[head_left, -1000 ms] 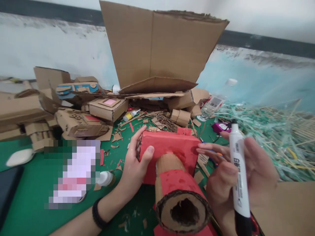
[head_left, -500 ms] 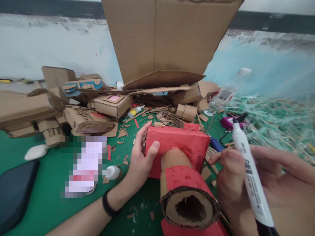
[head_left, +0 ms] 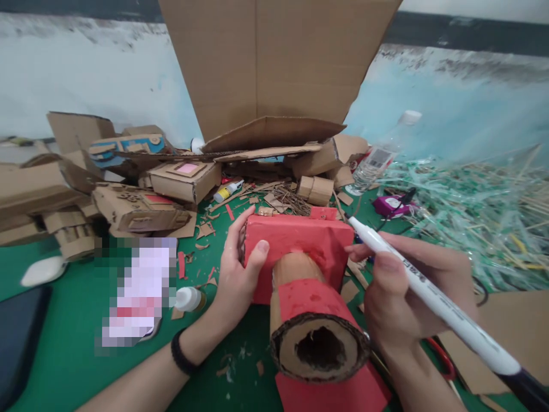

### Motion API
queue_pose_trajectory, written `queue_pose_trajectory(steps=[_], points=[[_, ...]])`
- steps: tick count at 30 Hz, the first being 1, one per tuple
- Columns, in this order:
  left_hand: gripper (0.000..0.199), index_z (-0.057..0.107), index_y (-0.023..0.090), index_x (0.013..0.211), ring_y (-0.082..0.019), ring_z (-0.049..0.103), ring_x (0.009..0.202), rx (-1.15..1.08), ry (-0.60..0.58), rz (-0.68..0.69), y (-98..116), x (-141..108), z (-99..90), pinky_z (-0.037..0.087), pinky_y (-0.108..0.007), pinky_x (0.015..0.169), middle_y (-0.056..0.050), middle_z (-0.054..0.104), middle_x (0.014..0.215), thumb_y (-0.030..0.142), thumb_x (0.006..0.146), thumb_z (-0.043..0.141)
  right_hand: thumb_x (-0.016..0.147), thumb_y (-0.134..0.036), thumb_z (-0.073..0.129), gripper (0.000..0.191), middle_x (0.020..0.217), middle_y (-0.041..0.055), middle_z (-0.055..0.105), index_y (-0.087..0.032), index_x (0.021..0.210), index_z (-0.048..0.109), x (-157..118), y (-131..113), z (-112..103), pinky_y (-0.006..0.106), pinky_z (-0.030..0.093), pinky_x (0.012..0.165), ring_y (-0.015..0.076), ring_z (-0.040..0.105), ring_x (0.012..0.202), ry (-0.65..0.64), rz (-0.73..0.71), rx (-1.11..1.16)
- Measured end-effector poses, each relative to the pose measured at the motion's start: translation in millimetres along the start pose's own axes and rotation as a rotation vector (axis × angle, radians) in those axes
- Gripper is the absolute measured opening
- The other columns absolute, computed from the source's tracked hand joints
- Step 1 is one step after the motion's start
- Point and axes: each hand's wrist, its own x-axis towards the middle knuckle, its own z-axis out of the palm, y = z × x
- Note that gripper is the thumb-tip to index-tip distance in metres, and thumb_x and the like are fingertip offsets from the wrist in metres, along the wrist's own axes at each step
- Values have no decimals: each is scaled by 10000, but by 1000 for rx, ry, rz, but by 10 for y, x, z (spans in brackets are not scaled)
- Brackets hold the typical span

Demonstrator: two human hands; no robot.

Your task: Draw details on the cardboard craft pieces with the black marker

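Observation:
My left hand (head_left: 240,269) grips the left edge of a red-covered cardboard box (head_left: 261,234), its thumb lying on the front face. A cardboard tube (head_left: 295,269) partly wrapped in red juts from that face toward me, its hollow end showing. In my right hand (head_left: 407,292) is a white whiteboard marker (head_left: 433,292), held like a pen. The uncapped dark tip points at the box's upper right corner; whether it touches I cannot tell. Under the tube lies a piece of red paper (head_left: 330,392).
Cardboard models (head_left: 137,209) and a small glue bottle (head_left: 227,190) lie behind. A white-capped bottle (head_left: 189,298) and a blurred-out phone (head_left: 141,292) are at left. A clear plastic bottle (head_left: 373,163), a purple device (head_left: 394,205) and a heap of plastic strips (head_left: 484,212) stand right.
My right hand has moved left toward the box and tilted the marker, so its tip now sits by the upper right corner. The left hand keeps its grip; the view has shifted slightly.

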Motion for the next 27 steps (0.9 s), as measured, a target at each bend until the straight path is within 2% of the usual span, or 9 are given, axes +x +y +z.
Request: queue_pose_trajectory(steps=[2, 4, 6, 9, 13, 17, 20, 24, 27], points=[[667, 532, 248, 1556, -293, 720, 1301, 1, -5, -3, 7, -3, 1, 605, -431, 1114, -118, 675, 1526, 538, 982, 708, 910, -330, 834, 302, 921, 38, 818, -223, 1190, 789, 18, -2, 14, 412, 670, 641, 239, 801, 720, -2, -27, 45], [666, 534, 248, 1551, -290, 718, 1304, -1, -4, 6, 9, -2, 0, 600, -427, 1122, -118, 672, 1532, 533, 977, 714, 917, -274, 812, 348, 1035, 41, 813, -257, 1257, 738, 32, -2, 35, 480, 694, 780, 245, 816, 820, -16, -3, 93], [662, 537, 244, 1548, -286, 721, 1296, 1, -3, 13, 7, 3, -2, 602, -424, 1120, -119, 674, 1529, 530, 976, 712, 890, -275, 845, 331, 1041, 45, 795, -255, 1205, 743, 31, 24, 41, 474, 684, 766, 241, 804, 813, -4, 13, 60], [654, 545, 242, 1541, -292, 717, 1308, 15, 1, 25, 2, 15, -2, 598, -435, 1127, -118, 677, 1525, 532, 978, 705, 891, -365, 854, 256, 892, 20, 775, -232, 1086, 755, 18, 91, 23, 439, 667, 637, 247, 794, 713, 33, -30, 12], [660, 548, 237, 1540, -299, 708, 1333, 20, 3, 34, -4, 29, 1, 594, -436, 1136, -119, 679, 1527, 534, 974, 711, 828, -279, 897, 291, 801, -28, 743, -233, 1028, 692, 55, 118, 39, 370, 646, 561, 214, 766, 629, 58, -63, 79], [661, 559, 237, 1536, -292, 713, 1324, 5, 4, 29, -19, 31, 1, 600, -424, 1127, -120, 673, 1539, 527, 966, 727, 853, -244, 839, 184, 632, -53, 656, -232, 820, 658, 138, 96, 90, 303, 545, 486, 164, 667, 513, 15, -161, 118], [656, 560, 241, 1539, -289, 716, 1317, -9, 3, 17, -34, 27, -3, 602, -425, 1124, -118, 684, 1523, 521, 970, 728, 880, -265, 811, 244, 557, -41, 627, -227, 700, 649, 174, 73, 99, 298, 501, 461, 153, 620, 463, -50, -163, 94], [655, 554, 249, 1543, -290, 718, 1314, -27, -1, 8, -41, 25, -1, 598, -433, 1133, -114, 688, 1517, 518, 971, 727, 861, -305, 836, 226, 550, -41, 630, -231, 740, 660, 173, 32, 70, 300, 490, 452, 175, 635, 482, -65, -65, 17], [661, 550, 247, 1546, -293, 721, 1309, -28, -7, 10, -28, 28, 5, 603, -435, 1123, -117, 690, 1513, 527, 972, 721, 875, -336, 846, 219, 616, -16, 667, -223, 778, 685, 135, 31, 27, 300, 514, 481, 184, 672, 543, -69, -47, -11]])
